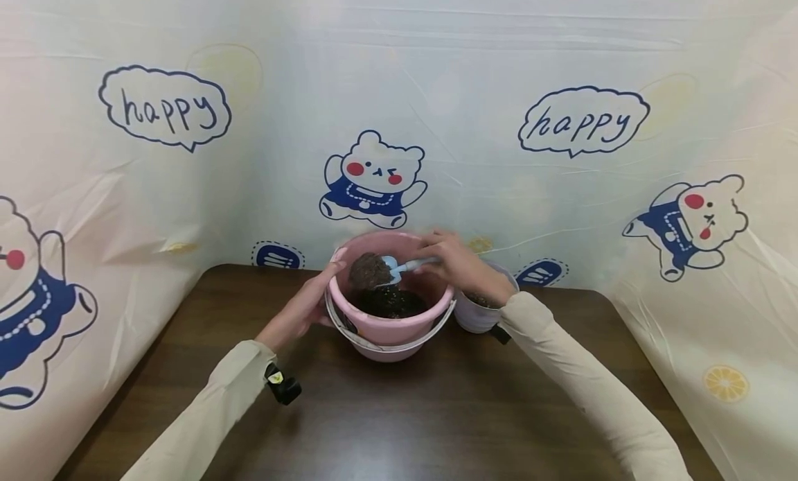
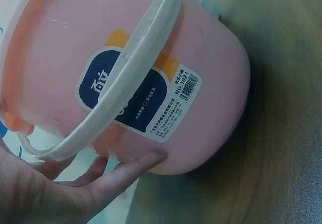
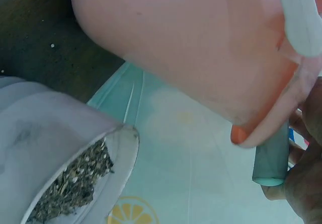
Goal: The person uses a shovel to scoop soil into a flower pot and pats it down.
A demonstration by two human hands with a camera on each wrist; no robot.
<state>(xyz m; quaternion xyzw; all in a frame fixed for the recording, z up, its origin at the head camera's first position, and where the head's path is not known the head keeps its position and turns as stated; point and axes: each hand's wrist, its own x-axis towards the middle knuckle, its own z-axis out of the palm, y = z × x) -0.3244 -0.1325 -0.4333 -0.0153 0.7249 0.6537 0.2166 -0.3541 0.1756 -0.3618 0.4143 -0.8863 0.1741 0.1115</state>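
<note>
A pink bucket [image 1: 389, 335] with a white handle [image 2: 138, 58] stands on the table, dark soil [image 1: 393, 302] in its bottom. My left hand [image 1: 309, 297] touches the bucket's left side; the left wrist view shows extended fingers against its outer wall, below the label. Over the bucket's mouth, my right hand [image 1: 458, 259] grips the grey handle of a small light-blue trowel [image 1: 393, 272]. A brown heap of soil [image 1: 369, 271] sits at the trowel's blade, inside the rim. In the right wrist view, the grey handle end [image 3: 271, 158] sticks out of the right hand near the rim.
To the right of the bucket stands a pale grey-lilac pot [image 1: 476, 319], with a flecked soil mix [image 3: 75, 183] inside. The dark wooden table [image 1: 386, 418] ends at a printed curtain [image 1: 474, 155] behind and on both sides.
</note>
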